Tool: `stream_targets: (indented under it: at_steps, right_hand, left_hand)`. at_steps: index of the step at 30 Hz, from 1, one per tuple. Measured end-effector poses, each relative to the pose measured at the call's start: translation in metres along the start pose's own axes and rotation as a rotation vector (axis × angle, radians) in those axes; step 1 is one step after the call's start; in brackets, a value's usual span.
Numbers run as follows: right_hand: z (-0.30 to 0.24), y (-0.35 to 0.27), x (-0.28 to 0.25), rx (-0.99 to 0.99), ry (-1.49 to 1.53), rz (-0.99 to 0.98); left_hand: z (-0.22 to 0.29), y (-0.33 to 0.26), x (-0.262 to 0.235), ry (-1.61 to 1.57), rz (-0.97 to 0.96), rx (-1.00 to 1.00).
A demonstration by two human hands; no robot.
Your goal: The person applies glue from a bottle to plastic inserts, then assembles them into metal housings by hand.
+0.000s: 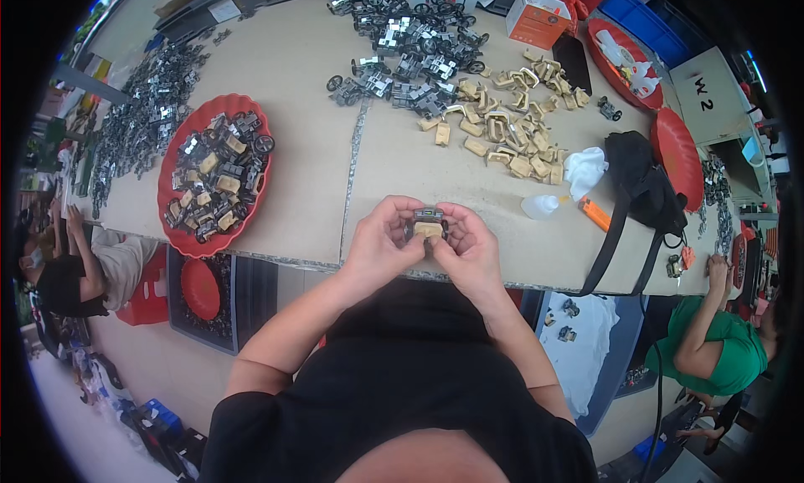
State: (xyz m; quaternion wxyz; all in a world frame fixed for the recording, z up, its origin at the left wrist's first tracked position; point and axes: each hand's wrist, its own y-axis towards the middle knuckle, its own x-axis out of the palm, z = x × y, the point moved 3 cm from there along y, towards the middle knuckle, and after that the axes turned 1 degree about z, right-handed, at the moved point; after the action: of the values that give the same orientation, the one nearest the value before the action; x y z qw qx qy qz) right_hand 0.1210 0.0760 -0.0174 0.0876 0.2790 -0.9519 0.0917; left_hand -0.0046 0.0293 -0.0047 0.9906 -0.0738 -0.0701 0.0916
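Between both hands, just over the table's front edge, is a small toy vehicle (430, 216) with a dark chassis, black wheels and a tan body part. My left hand (387, 238) grips its left side, thumb and fingers closed on it. From the other side my right hand (467, 246) pinches it, the thumb pressed on the tan part. Beyond the hands lies a heap of loose tan plastic body parts (511, 123). Farther back is a pile of dark wheeled chassis (410, 52). My fingers hide some of the held vehicle.
On the left stands a red scalloped tray (261, 177) of tan-and-dark assembled vehicles. A white bottle (540, 206), an orange tool (595, 214) and a black bag (641, 177) lie on the right. Dark parts (151, 98) cover the far left. Co-workers sit at both sides.
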Motion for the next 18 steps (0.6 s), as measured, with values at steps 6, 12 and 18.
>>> stream_targets:
  at_steps: [6,12,18]
  right_hand:
    - [-0.0044,0.0034,0.0021,-0.070,0.003,-0.003]
    - [-0.0034,0.0002,0.0044,-0.037,-0.023,0.031]
    - [-0.0011,-0.0002,0.0044,-0.090,-0.003,0.038]
  left_hand:
    - [-0.0029,-0.0005,0.0008,0.044,0.029,0.124]
    - [-0.0083,-0.0021,-0.0013,0.095,0.068,0.203]
    - [-0.0057,-0.0028,-0.0010,0.132,0.061,0.240]
